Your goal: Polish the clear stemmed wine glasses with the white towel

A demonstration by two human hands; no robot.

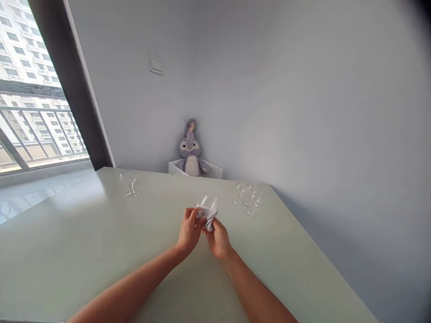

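Note:
Above the middle of the table, a clear stemmed glass [209, 202] is held between both hands, its bowl pointing up and slightly away. A white cloth [209, 224] is wrapped around its lower part, hiding the stem and base. My left hand [189, 231] is closed on the cloth and the glass from the left, fingers bent over the cloth. From below and the right, my right hand [218, 237] grips the cloth-wrapped lower part of the glass.
A single stemmed glass [129, 183] stands upright at the table's far left. Several more glasses [251, 197] cluster at the far right of the pale green table [111, 251]. Behind the far edge, a plush toy [191, 157] sits in a white basket [213, 170] against the wall.

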